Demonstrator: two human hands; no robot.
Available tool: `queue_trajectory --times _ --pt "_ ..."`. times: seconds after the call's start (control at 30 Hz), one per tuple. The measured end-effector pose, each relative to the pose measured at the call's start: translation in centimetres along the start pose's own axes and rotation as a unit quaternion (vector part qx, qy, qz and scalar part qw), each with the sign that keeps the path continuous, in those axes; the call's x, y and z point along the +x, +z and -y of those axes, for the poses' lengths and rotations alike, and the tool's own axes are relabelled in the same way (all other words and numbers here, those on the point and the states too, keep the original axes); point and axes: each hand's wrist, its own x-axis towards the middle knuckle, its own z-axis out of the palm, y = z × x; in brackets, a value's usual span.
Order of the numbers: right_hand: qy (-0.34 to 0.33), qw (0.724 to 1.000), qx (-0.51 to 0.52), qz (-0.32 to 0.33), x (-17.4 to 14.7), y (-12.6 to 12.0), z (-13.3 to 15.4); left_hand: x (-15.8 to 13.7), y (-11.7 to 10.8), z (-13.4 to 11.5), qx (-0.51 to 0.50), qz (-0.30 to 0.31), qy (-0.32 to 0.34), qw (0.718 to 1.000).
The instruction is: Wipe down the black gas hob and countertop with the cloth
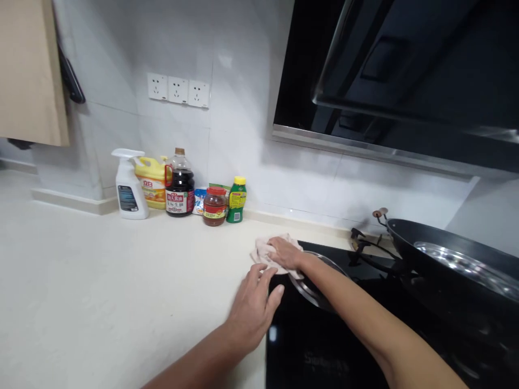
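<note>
A pale crumpled cloth [263,248] lies at the left rear corner of the black glass cooktop [300,335], partly over the counter. My right hand [285,253] presses down on the cloth with its fingers bent into it. Just nearer to me, my left hand [252,305] is over the cooktop's left edge, fingers apart and holding nothing. Its fingertips are close to the cloth; whether they touch it I cannot tell. Under my right forearm is a round metal burner ring [310,292], partly hidden by the arm and cloth.
Against the wall stand a white spray bottle [130,186], a yellow jug [152,181], a soy sauce bottle [179,183], a red-lidded jar [214,208] and a green bottle [237,200]. A large wok [409,237] occupies the right side. The black range hood [385,81] overhangs the cooktop.
</note>
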Motion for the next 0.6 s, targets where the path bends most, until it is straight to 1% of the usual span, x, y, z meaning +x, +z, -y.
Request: queue_trajectory --times 0.1,0.23,0.33,0.43,0.5,0.6 --pt "0.063 0.998 -0.003 -0.001 1.2 -0.2 -3.7 -0.2 -0.2 -0.1 0.04 0.015 0.011 0.999" --pt "0.162 0.987 -0.013 -0.001 0.3 -1.1 -8.2 -0.2 -0.1 0.1 0.072 0.033 0.01 0.997" --pt "0.235 0.972 -0.027 -0.006 -1.8 -2.1 -11.0 -0.3 -0.1 0.3 0.081 0.05 0.011 0.995" --pt "0.285 0.957 -0.044 -0.017 -4.9 -3.1 -12.9 -0.3 -0.2 0.2 0.087 0.058 0.015 0.994" --pt "0.306 0.95 -0.055 -0.022 -7.0 -3.6 -13.6 -0.2 -0.4 0.1 0.09 0.061 0.017 0.994" --pt "0.329 0.941 -0.072 -0.028 -10.1 -4.1 -13.6 0.1 -0.5 -0.1 0.093 0.066 0.012 0.993"
